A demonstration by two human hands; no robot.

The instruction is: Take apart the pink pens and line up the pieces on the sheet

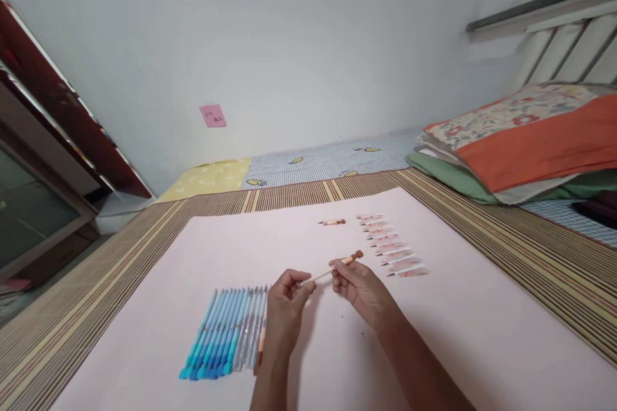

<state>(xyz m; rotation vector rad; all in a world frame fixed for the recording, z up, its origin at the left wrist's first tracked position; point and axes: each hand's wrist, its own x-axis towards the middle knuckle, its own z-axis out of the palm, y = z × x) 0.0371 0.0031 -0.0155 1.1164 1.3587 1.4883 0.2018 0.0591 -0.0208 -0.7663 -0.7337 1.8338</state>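
Both hands hold one slim pen, which slants up to the right over a pale pink sheet. My left hand pinches its lower left end. Thumb and fingers of my right hand grip it just below its peach section and brown end piece. To the left of my left forearm lies a row of pens, blue ones first, then clear greyish ones. Peach and brown pens at the row's right edge are partly hidden by that forearm.
A short peach and brown piece with a dark tip lies beyond the hands. Several short pink-patterned pieces with dark tips form a column on the right. The pink sheet covers a striped mat. Folded bedding is stacked far right.
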